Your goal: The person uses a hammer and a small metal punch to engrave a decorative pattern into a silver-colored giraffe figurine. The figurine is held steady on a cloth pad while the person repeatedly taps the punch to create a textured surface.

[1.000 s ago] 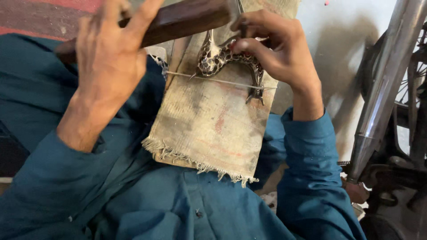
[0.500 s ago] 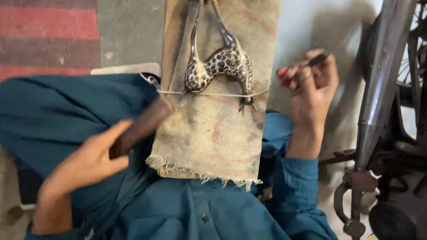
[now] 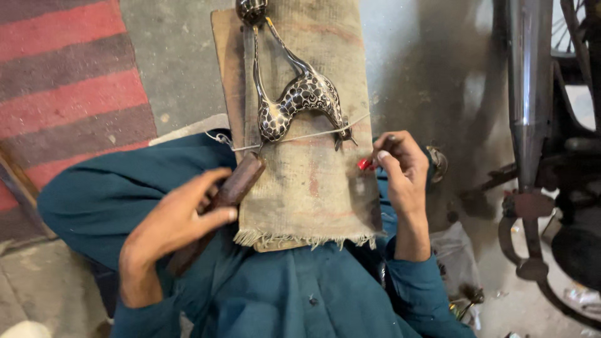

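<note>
The spotted metal figurine (image 3: pixel 300 100) lies tied by a string (image 3: pixel 294 139) onto a burlap-covered board (image 3: pixel 313 181) over the person's lap; it looks rigid, hard and slippery, best gripped at its thick body. The left hand (image 3: pixel 178 219) is closed around a wooden mallet (image 3: pixel 235 184); the right hand (image 3: pixel 400 169) pinches a small red-tipped tool (image 3: pixel 365 164).

A wooden board (image 3: pixel 226 69) rests on the person's lap, covered by burlap cloth (image 3: pixel 313 188) (frayed at the near edge). On the cloth lies a spotted metal figure (image 3: pixel 300 100), tied down by string (image 3: pixel 313 136).

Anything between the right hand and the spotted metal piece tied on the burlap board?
Nothing visible. The right hand, pinching a small red-tipped tool, sits just right of the spotted metal piece; only bare burlap and the string lie between.
</note>
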